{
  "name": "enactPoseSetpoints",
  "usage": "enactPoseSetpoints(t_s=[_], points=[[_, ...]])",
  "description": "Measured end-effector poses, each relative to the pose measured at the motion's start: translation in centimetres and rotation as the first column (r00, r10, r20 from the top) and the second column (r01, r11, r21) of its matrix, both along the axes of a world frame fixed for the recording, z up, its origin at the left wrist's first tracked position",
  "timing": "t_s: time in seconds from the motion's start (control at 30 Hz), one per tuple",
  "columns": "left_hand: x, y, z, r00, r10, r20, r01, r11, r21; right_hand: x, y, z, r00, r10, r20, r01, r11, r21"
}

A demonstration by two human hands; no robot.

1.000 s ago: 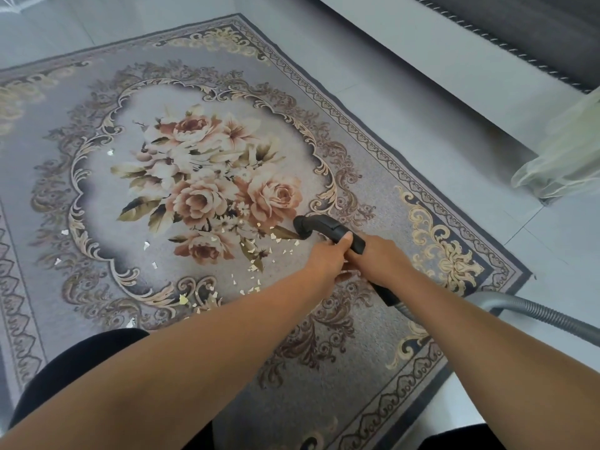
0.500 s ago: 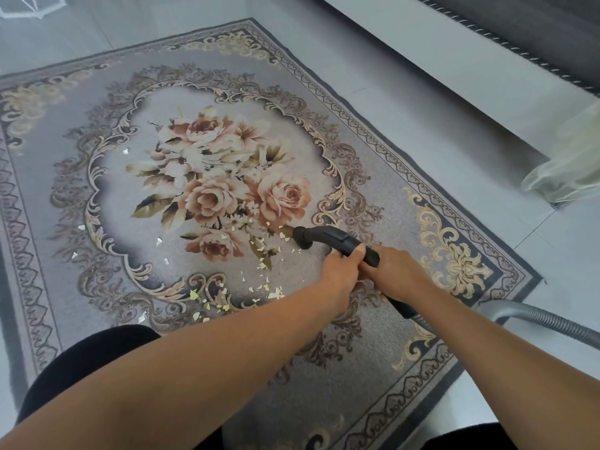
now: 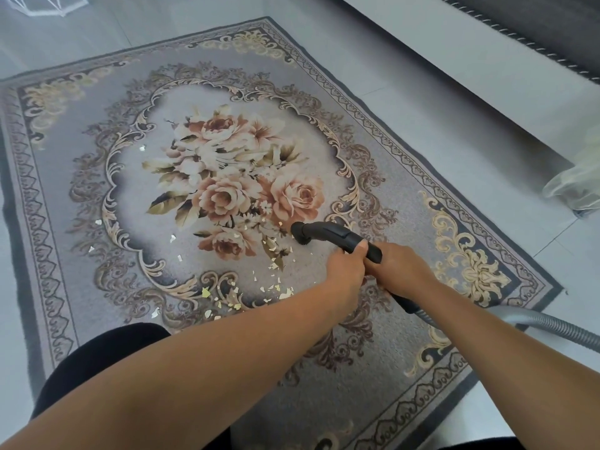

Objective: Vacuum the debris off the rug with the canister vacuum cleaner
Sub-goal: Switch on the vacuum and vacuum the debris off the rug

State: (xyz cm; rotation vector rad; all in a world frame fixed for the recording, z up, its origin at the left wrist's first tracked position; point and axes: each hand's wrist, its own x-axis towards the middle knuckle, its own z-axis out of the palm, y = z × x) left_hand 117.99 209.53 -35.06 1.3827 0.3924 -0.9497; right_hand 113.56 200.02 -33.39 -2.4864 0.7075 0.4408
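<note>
A grey rug [image 3: 81,254] with a rose bouquet in its middle lies on the pale floor. Small pale flakes of debris [image 3: 272,289] are strewn over its near half, thickest below the bouquet. A black vacuum nozzle [image 3: 324,233] points down at the rug beside the lower right rose, its mouth touching or almost touching the pile. My left hand [image 3: 345,271] grips the nozzle's black handle, and my right hand [image 3: 401,271] holds it just behind. A grey ribbed hose [image 3: 552,326] runs off to the right. The canister is out of view.
Pale tiled floor [image 3: 406,102] surrounds the rug. A raised light ledge with a dark corded edge [image 3: 487,30] runs along the top right. A sheer pale curtain hem [image 3: 578,180] hangs at the right. My dark-clad knee [image 3: 97,358] rests on the rug's near left.
The nozzle stays by the lower right rose while the camera view shifts, so the rug sits lower and further right in frame. Several flakes right beside the nozzle mouth are gone.
</note>
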Motion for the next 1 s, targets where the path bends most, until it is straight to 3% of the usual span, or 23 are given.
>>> enactPoseSetpoints(t_s=[0.27,0.53,1.0], points=[[1.3,0.7,0.2,0.996,0.087,0.031,-0.088,0.995,0.047,2.3,1.5,0.3,0.999,0.032,-0.036,-0.033,0.999,-0.01],[1.0,0.1,0.5,0.999,0.003,0.034,-0.004,1.0,0.023,1.2,0.9,0.9,1.0,-0.008,0.003,0.008,0.998,-0.058],[4.6,2.2,0.6,0.977,0.205,0.054,-0.209,0.975,0.072,6.6,3.9,-0.4,0.998,0.065,-0.011,-0.066,0.995,-0.068]])
